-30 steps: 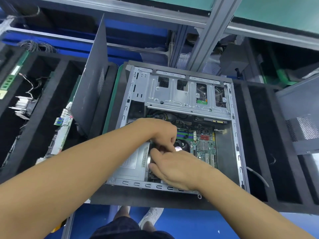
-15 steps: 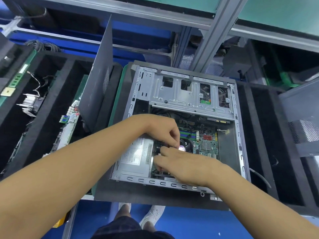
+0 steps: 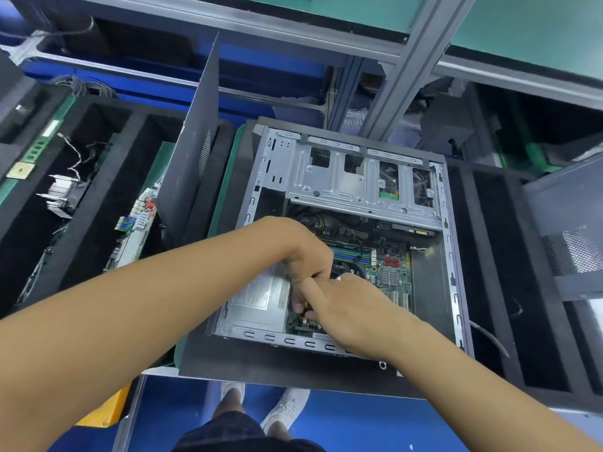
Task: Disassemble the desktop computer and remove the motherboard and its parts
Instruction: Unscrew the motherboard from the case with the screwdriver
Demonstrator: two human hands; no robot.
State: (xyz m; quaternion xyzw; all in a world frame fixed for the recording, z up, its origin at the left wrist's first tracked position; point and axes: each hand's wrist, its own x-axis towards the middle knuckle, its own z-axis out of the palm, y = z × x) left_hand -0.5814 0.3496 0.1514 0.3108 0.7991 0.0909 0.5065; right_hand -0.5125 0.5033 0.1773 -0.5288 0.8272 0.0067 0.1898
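Observation:
The open desktop case [image 3: 454, 288] lies on its side in front of me. Inside it the green motherboard [image 3: 391, 272] sits below the silver drive cage [image 3: 342, 181], with the power supply [image 3: 257, 298] at lower left. My left hand [image 3: 303, 252] reaches in over the black CPU fan [image 3: 350, 269], its fingers curled down around a yellow-wired cable plug [image 3: 305, 314] at the board's lower left. My right hand [image 3: 346, 308] presses against those fingers from the right and covers that corner of the board. Its grip is hidden.
A grey side panel [image 3: 192, 158] stands upright left of the case. Black foam trays [image 3: 98, 243] on the left hold a finned heatsink [image 3: 62, 197] and a circuit board [image 3: 137, 230]. More foam slots [image 3: 489, 288] and a mesh panel [image 3: 571, 243] are on the right. An aluminium post [image 3: 401, 70] rises behind.
Both hands have slid a little lower, from beside the CPU fan toward the board's bottom-left corner. My left fingers now curl around the yellow-wired plug.

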